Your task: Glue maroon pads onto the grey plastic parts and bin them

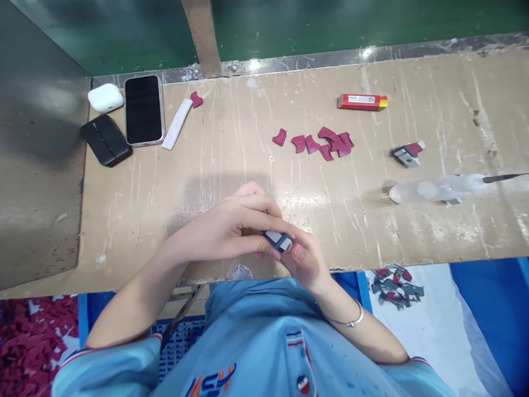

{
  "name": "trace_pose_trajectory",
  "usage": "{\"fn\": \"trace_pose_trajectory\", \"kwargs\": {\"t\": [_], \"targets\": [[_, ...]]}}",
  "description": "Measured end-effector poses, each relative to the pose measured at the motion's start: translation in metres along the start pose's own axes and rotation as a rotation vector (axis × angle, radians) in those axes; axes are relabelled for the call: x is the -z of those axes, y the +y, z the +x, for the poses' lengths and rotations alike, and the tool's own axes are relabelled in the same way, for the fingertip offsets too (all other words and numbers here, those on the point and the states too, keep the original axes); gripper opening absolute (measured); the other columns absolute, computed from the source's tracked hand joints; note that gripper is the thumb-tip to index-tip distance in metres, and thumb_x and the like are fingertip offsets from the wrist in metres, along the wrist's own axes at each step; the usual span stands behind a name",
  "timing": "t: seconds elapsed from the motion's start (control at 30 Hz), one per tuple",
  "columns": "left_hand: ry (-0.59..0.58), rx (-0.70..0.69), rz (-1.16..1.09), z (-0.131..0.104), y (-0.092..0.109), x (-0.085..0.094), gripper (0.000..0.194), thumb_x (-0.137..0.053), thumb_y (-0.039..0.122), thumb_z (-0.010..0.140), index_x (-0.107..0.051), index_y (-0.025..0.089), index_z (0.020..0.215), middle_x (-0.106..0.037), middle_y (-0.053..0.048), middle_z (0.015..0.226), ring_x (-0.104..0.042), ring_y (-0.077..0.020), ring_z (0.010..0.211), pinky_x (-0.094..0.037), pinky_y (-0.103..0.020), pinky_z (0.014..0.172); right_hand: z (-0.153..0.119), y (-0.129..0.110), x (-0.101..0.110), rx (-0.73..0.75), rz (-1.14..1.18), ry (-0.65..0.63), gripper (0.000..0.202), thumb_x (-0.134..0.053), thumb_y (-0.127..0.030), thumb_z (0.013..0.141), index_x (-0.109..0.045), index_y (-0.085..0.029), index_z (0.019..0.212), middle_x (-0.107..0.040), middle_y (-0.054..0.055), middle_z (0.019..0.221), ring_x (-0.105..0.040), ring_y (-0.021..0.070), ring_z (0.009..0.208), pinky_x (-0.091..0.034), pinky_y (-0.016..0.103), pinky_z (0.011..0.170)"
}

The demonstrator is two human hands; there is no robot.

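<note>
Near the table's front edge, both my hands meet around a small dark blue-grey part with light grey faces [278, 239]. My left hand [231, 226] comes from the left, its thumb and fingers closed on the part's left side. From the right, my right hand [308, 259] pinches its other end, with the thumb against it. Fingers cover much of the part. Farther off lie several maroon plastic pieces [329, 134] in a loose cluster. A similar grey part with a maroon piece in it [408, 153] rests at the right.
A clear bottle with a thin dark nozzle [438, 188] lies at the right, below a red box [362, 102]. At the left are a phone [144, 110], a white case [106, 98], a black device [106, 140] and a white strip [177, 124]. Bins with maroon pieces [33, 347] and grey-maroon parts [397, 286] stand below.
</note>
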State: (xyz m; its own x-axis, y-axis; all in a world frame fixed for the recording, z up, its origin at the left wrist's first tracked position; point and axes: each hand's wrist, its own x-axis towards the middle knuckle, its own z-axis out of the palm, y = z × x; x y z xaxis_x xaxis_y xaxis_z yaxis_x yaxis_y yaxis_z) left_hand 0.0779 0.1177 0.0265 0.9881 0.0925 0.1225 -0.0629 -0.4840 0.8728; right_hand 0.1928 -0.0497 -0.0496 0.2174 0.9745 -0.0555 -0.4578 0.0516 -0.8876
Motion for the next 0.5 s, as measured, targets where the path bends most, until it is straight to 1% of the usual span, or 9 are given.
{"fn": "trace_pose_trajectory", "kwargs": {"t": [0.1, 0.17, 0.33, 0.4, 0.5], "targets": [[-0.003, 0.0, 0.019, -0.001, 0.002, 0.0, 0.021, -0.068, 0.016, 0.101, -0.085, 0.028, 0.106, -0.077, -0.001, 0.095, -0.062, -0.0185, 0.095, -0.052, -0.03, 0.093, 0.001, -0.003, -0.002, -0.023, 0.034, 0.017, 0.044, -0.074, -0.069, 0.092, -0.077, -0.025, 0.098, -0.069, 0.001, 0.075, -0.071, 0.0221, 0.072, -0.063, 0.04, 0.07], [0.014, -0.022, 0.036, -0.001, 0.004, -0.001, 0.022, -0.068, 0.016, 0.102, -0.085, 0.028, 0.108, -0.077, -0.001, 0.095, -0.063, -0.0178, 0.094, -0.052, -0.03, 0.094, 0.001, -0.005, -0.004, -0.032, 0.057, 0.031, 0.045, -0.077, -0.069, 0.089, -0.078, -0.025, 0.096, -0.069, 0.0, 0.072, -0.07, 0.0217, 0.068, -0.064, 0.04, 0.068], [0.086, -0.079, 0.078, -0.004, 0.006, -0.005, 0.023, -0.067, 0.014, 0.104, -0.083, 0.028, 0.112, -0.077, -0.001, 0.097, -0.063, -0.0166, 0.095, -0.053, -0.027, 0.091, 0.005, -0.01, -0.007, -0.002, 0.118, 0.038, 0.04, -0.083, -0.062, 0.086, -0.082, -0.025, 0.103, -0.063, -0.001, 0.064, -0.071, 0.0231, 0.066, -0.065, 0.04, 0.063], [0.103, -0.084, 0.098, -0.005, 0.006, -0.005, 0.024, -0.068, 0.011, 0.102, -0.083, 0.026, 0.112, -0.077, 0.0, 0.097, -0.062, -0.0163, 0.095, -0.053, -0.025, 0.09, 0.007, -0.011, -0.007, 0.001, 0.129, 0.038, 0.038, -0.083, -0.061, 0.086, -0.081, -0.026, 0.102, -0.065, -0.001, 0.067, -0.069, 0.0211, 0.063, -0.065, 0.039, 0.061], [0.112, -0.085, 0.125, -0.005, 0.007, -0.006, 0.024, -0.069, 0.008, 0.1, -0.083, 0.025, 0.111, -0.077, 0.0, 0.097, -0.062, -0.0159, 0.094, -0.053, -0.024, 0.09, 0.008, -0.011, -0.008, -0.041, 0.11, 0.038, 0.043, -0.082, -0.066, 0.084, -0.079, -0.025, 0.097, -0.069, 0.001, 0.074, -0.068, 0.0202, 0.062, -0.065, 0.04, 0.06]]}}
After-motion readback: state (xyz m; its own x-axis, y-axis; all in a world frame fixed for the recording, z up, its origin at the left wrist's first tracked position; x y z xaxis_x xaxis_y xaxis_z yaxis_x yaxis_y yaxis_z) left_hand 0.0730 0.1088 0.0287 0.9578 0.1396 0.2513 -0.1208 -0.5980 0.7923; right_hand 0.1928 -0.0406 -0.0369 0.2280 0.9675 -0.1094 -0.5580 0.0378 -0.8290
